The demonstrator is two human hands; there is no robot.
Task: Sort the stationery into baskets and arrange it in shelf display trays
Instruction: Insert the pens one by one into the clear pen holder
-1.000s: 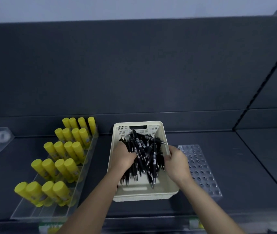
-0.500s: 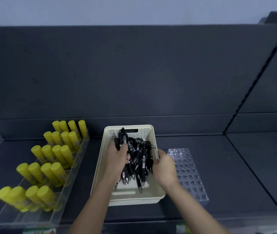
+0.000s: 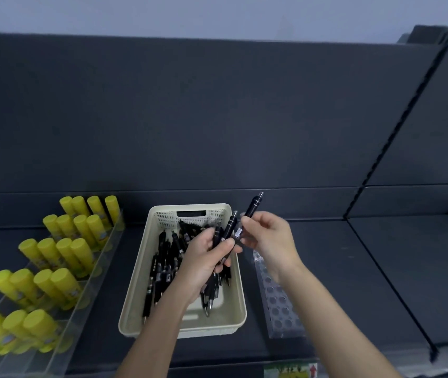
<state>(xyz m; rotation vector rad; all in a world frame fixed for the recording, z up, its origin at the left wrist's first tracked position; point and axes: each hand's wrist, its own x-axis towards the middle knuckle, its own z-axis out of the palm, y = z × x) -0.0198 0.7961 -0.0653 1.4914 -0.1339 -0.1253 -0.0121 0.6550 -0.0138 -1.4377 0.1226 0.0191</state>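
A cream plastic basket (image 3: pixel 135 271) stands on the dark shelf and holds several loose black pens (image 3: pixel 162 266). Above its right half my left hand (image 3: pixel 203 257) grips a bunch of black pens (image 3: pixel 227 230), tips pointing down into the basket. My right hand (image 3: pixel 269 236) pinches a single black pen (image 3: pixel 252 207) lifted out of that bunch, its clicker end pointing up and away. Right of the basket lies a clear display tray with round holes (image 3: pixel 280 306), partly hidden by my right forearm.
A clear stepped tray (image 3: pixel 81 312) full of several yellow glue sticks (image 3: pixel 62 252) stands left of the basket. The shelf's dark back panel rises behind. An upright shelf divider (image 3: pixel 397 126) runs at the right, with bare shelf beyond it.
My left hand has lifted a bunch of pens out of the basket. My right hand left the basket's rim and now pulls one pen up out of the bunch.
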